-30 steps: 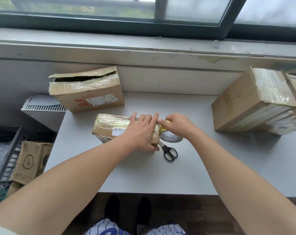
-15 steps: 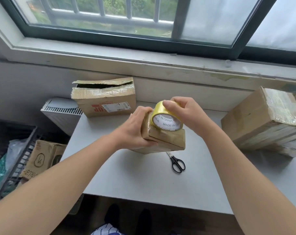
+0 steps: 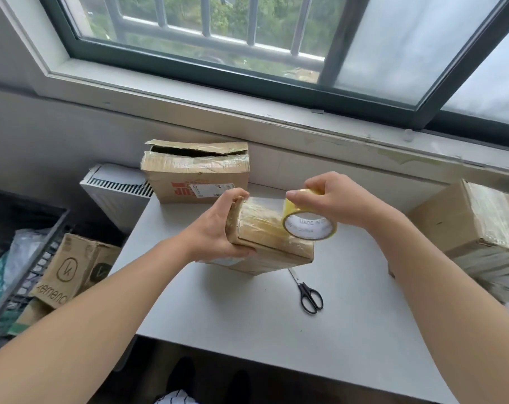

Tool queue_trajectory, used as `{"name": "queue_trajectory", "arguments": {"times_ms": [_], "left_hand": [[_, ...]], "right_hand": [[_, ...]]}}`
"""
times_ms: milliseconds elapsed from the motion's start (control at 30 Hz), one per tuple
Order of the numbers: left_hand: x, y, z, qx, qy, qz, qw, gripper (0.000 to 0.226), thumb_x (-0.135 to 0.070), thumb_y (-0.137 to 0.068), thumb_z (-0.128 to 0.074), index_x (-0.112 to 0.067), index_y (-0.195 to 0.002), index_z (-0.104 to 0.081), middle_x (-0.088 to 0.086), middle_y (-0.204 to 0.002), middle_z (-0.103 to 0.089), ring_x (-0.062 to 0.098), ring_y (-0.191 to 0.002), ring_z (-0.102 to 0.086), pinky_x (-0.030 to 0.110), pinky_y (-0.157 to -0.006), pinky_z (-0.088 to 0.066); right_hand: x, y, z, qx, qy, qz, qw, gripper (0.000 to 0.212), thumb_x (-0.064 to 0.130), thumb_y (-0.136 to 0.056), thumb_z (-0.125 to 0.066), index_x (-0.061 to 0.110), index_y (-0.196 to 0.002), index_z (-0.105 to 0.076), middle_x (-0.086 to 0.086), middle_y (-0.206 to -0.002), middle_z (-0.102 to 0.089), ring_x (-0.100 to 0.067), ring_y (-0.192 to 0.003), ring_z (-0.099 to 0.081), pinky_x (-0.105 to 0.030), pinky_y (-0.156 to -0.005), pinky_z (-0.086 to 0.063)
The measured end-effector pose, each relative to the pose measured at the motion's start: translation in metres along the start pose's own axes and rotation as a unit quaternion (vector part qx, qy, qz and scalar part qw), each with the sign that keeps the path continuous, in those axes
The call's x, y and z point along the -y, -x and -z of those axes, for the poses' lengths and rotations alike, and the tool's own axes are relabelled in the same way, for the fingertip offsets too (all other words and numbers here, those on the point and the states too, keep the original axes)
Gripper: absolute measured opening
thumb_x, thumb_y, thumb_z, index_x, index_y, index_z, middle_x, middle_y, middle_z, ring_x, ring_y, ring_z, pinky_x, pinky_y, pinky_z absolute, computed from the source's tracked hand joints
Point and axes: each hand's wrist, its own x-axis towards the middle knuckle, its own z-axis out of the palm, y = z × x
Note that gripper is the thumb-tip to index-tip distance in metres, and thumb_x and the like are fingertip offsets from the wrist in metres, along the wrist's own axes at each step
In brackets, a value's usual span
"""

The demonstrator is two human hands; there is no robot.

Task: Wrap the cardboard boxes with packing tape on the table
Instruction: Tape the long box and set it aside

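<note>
Left hand (image 3: 218,228) grips the small box (image 3: 268,237); right hand (image 3: 332,196) pinches the tape roll (image 3: 308,225) against it. Risk: tape wrinkles or box slips.

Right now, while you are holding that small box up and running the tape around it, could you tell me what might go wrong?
1. The left hand holds the small box by one end only, so a tug from the tape roll could twist it out of the grip.
2. The scissors lie right below the box, which could land on them.
3. The box's glossy, wrinkled tape suggests new tape may crease.
</note>
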Motion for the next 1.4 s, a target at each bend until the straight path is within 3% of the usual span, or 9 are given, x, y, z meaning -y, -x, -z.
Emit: {"name": "queue_trajectory", "arguments": {"times_ms": [133, 433, 533, 667, 733, 900, 1100, 1233, 1400], "left_hand": [[0.003, 0.008, 0.004, -0.036, 0.008, 0.007, 0.999, 0.105, -0.058, -0.055, -0.092, -0.059, -0.135, -0.023, -0.013, -0.138, -0.045, 0.009, -0.129, -0.048, 0.041, -0.113, -0.043], [0.013, 0.015, 0.012, -0.027, 0.026, 0.008, 0.999, 0.099, -0.047, -0.059, -0.097, -0.037, -0.139, -0.04, -0.01, -0.135, -0.052, 0.019, -0.13, -0.052, 0.042, -0.114, -0.043], [0.019, 0.02, 0.018, -0.021, 0.027, 0.017, 0.999, 0.099, -0.04, -0.061, -0.099, -0.033, -0.141, -0.041, -0.009, -0.137, -0.053, 0.019, -0.131, -0.052, 0.035, -0.113, -0.042], [0.021, 0.025, 0.02, -0.017, 0.033, 0.02, 0.999, 0.097, -0.024, -0.064, -0.099, -0.027, -0.142, -0.042, -0.008, -0.138, -0.052, 0.013, -0.13, -0.052, 0.011, -0.106, -0.038], [0.021, 0.026, 0.019, -0.022, 0.037, 0.02, 0.999, 0.096, -0.022, -0.065, -0.098, -0.025, -0.143, -0.042, -0.007, -0.138, -0.051, 0.011, -0.13, -0.052, 0.008, -0.104, -0.037], [0.032, 0.04, 0.031, -0.014, 0.013, 0.045, 0.999, 0.093, -0.029, -0.069, -0.095, -0.034, -0.14, -0.036, -0.023, -0.133, -0.047, 0.005, -0.129, -0.051, 0.021, -0.111, -0.04], [0.04, 0.049, 0.03, -0.013, -0.022, 0.068, 0.997, 0.093, -0.048, -0.069, -0.088, -0.049, -0.143, -0.031, -0.011, -0.139, -0.042, 0.011, -0.13, -0.049, 0.042, -0.112, -0.045], [0.043, 0.049, 0.027, 0.0, -0.042, 0.062, 0.997, 0.105, -0.033, -0.08, -0.088, -0.066, -0.15, -0.018, -0.015, -0.136, -0.034, -0.002, -0.131, -0.04, 0.027, -0.113, -0.036], [0.043, 0.05, 0.03, 0.02, -0.064, 0.062, 0.996, 0.1, -0.035, -0.082, -0.087, -0.063, -0.152, -0.02, -0.013, -0.132, -0.033, -0.005, -0.128, -0.038, 0.009, -0.109, -0.03]], "right_hand": [[-0.02, 0.003, 0.012, 0.018, 0.036, -0.009, 0.999, 0.056, 0.058, -0.091, -0.067, 0.017, -0.058, -0.045, 0.006, -0.056, -0.035, -0.009, -0.049, -0.032, -0.029, -0.054, -0.027], [-0.051, -0.001, 0.003, 0.076, -0.017, -0.026, 0.997, 0.058, 0.059, -0.091, -0.067, 0.009, -0.065, -0.052, 0.008, -0.056, -0.04, -0.01, -0.053, -0.038, -0.031, -0.058, -0.032], [-0.052, -0.007, -0.002, 0.067, -0.059, -0.016, 0.996, 0.054, 0.055, -0.093, -0.067, 0.016, -0.061, -0.047, 0.008, -0.056, -0.041, -0.009, -0.053, -0.038, -0.029, -0.058, -0.032], [-0.045, -0.013, 0.003, 0.069, -0.039, 0.006, 0.997, 0.054, 0.056, -0.092, -0.068, 0.017, -0.06, -0.046, 0.006, -0.058, -0.037, -0.01, -0.054, -0.035, -0.029, -0.056, -0.03], [-0.044, -0.016, 0.006, 0.066, -0.025, 0.013, 0.997, 0.054, 0.055, -0.092, -0.068, 0.016, -0.06, -0.049, 0.005, -0.058, -0.037, -0.01, -0.053, -0.035, -0.026, -0.054, -0.029], [-0.069, -0.019, 0.003, 0.04, 0.077, -0.03, 0.996, 0.052, 0.05, -0.089, -0.07, 0.015, -0.056, -0.049, 0.008, -0.051, -0.04, -0.008, -0.049, -0.038, -0.029, -0.053, -0.032], [-0.083, -0.027, -0.027, 0.046, 0.063, -0.05, 0.996, 0.048, 0.052, -0.089, -0.07, 0.022, -0.055, -0.054, 0.007, -0.051, -0.044, -0.014, -0.055, -0.044, -0.031, -0.055, -0.034], [-0.087, -0.022, -0.034, 0.015, 0.041, -0.056, 0.997, 0.053, 0.049, -0.09, -0.071, 0.017, -0.055, -0.048, 0.006, -0.052, -0.04, -0.014, -0.053, -0.038, -0.031, -0.054, -0.031], [-0.073, -0.016, -0.017, -0.043, 0.054, -0.019, 0.997, 0.048, 0.04, -0.09, -0.072, 0.014, -0.056, -0.05, 0.005, -0.051, -0.042, -0.012, -0.05, -0.037, -0.029, -0.051, -0.033]]}}
